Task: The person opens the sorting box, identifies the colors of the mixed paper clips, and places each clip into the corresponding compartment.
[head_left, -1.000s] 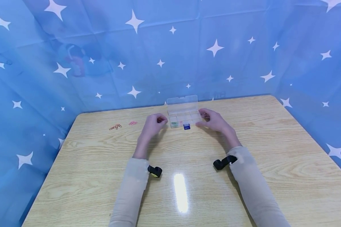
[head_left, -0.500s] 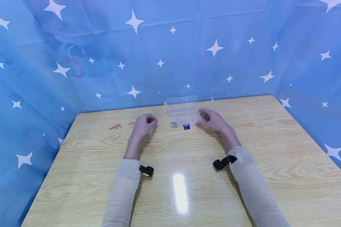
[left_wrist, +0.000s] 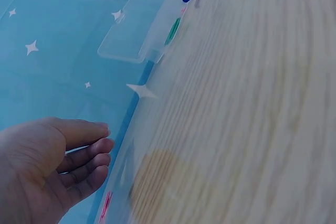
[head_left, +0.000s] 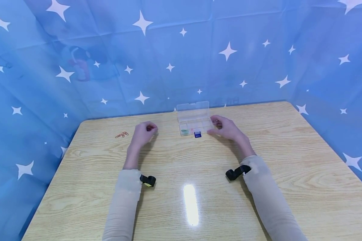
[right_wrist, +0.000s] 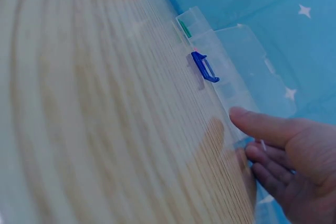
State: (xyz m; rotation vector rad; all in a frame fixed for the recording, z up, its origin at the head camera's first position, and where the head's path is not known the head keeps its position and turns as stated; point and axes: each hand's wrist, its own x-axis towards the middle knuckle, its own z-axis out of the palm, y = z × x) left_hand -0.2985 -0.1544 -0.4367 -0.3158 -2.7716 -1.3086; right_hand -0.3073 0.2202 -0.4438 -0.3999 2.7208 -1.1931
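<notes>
A clear plastic compartment box stands near the table's back edge, its lid raised behind. Green paper clips lie in its front left compartment, and something pink in the one beside it. A blue latch sticks out at the front. My right hand holds the box's right end, thumb at the front corner and fingers behind. Left of the box, my left hand hovers with loosely bent fingers and nothing visible in them. Below it in the left wrist view lies a pink paper clip.
Several red-orange paper clips lie to the left of my left hand. A blue curtain with white stars hangs right behind the wooden table.
My left hand has moved left, from beside the box to over the pink paper clips, which it now hides in the head view. The right hand and the box have stayed put.
</notes>
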